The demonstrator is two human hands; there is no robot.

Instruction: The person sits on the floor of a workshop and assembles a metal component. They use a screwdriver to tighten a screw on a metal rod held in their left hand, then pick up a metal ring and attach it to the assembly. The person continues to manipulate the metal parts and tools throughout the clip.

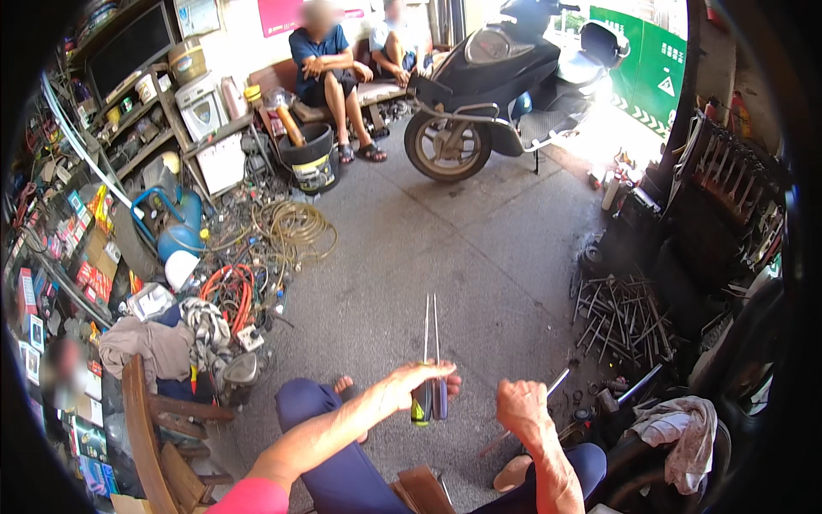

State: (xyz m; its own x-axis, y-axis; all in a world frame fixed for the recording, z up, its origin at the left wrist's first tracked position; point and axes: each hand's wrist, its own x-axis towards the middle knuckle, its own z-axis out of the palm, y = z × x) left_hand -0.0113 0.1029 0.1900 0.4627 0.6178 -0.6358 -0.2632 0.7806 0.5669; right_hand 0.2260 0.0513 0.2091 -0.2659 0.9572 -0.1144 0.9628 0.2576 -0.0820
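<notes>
My left hand (415,384) is closed around two screwdrivers held side by side in front of me. One has a yellow-green and black handle (419,411); the other's handle is dark (440,403). Both long thin shafts (431,330) point away from me. On the right, my right hand (524,406) makes a fist over my right knee. A metal rod (557,382) shows on either side of that fist, shiny at its upper right end and brownish at its lower left. The fingers look wrapped round it, though its middle is hidden.
Loose metal tools (621,321) lie heaped at right, below a rack of wrenches (723,171). A cloth (681,433) hangs nearby. At left are a wooden chair (141,428), coiled hoses (295,230) and a blue tank (178,227). A scooter (479,103) and two seated people (325,64) are far off.
</notes>
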